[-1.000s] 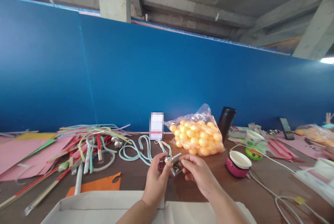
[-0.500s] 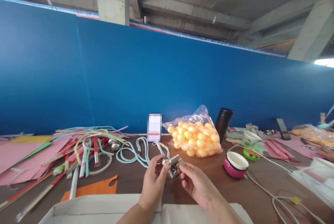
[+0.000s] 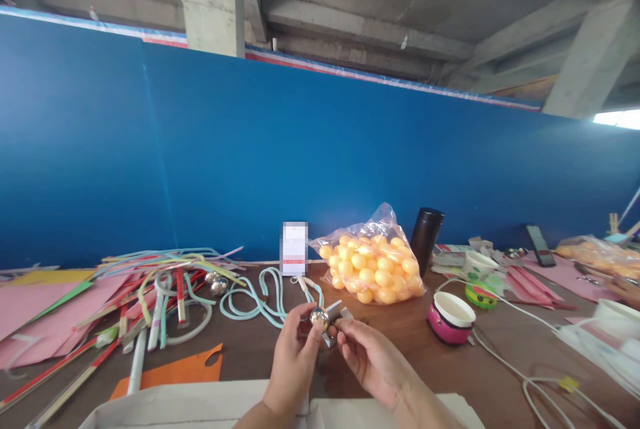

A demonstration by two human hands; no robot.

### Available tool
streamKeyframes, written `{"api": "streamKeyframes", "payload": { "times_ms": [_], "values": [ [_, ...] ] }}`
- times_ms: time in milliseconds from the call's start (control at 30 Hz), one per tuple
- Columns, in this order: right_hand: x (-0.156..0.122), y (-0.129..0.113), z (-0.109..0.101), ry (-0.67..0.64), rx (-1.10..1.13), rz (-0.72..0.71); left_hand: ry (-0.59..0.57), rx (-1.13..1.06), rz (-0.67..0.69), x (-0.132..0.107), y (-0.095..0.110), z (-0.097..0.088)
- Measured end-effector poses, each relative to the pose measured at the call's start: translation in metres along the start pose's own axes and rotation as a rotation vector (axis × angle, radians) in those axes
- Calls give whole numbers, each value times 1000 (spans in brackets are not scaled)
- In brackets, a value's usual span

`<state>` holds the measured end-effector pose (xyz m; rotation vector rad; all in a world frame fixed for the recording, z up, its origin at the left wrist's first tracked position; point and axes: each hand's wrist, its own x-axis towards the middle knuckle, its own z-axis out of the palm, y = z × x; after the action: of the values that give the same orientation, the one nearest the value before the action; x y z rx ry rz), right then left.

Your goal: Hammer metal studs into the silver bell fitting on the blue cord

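Observation:
My left hand (image 3: pixel 295 352) is closed, pinching a shiny silver ball (image 3: pixel 319 317) between thumb and fingers. Just right of the ball is a small open grey box (image 3: pixel 334 307), mostly hidden behind my fingers. My right hand (image 3: pixel 370 356) is at the box's right side with thumb and forefinger pressed together. Whatever lies in that pinch is too small to make out. Behind both hands stands a clear bag of orange balls (image 3: pixel 373 266). A pale blue cord (image 3: pixel 250 312) lies looped to the left of my hands.
Coloured tubes and sticks (image 3: pixel 165 282) heap up at the left, beside more silver balls (image 3: pixel 219 285). An orange sheet (image 3: pixel 175 374) lies in front. To the right are a pink cup (image 3: pixel 451 319), a black bottle (image 3: pixel 427 239) and white cables (image 3: pixel 520 362). A blue partition (image 3: pixel 320 149) closes the back.
My right hand has moved slightly left, nearer the silver ball and over more of the small box. My left hand keeps its pinch on the ball. The view has shifted a little.

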<state>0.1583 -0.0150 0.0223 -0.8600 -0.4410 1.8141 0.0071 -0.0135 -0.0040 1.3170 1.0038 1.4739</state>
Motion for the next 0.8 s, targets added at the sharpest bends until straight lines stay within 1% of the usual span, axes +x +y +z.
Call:
{"api": "streamKeyframes", "payload": {
  "times_ms": [133,300,567,800],
  "values": [
    [0,0,0,-1,7,-30,4,-14,-9,0,1,1],
    [0,2,-2,-38,-12,-53,11,-46,-32,0,4,2],
    [1,0,-4,-31,-32,-109,4,-67,-23,0,4,2],
    [0,-4,-5,-85,-85,-146,24,-181,-74,2,8,0]
  ]
}}
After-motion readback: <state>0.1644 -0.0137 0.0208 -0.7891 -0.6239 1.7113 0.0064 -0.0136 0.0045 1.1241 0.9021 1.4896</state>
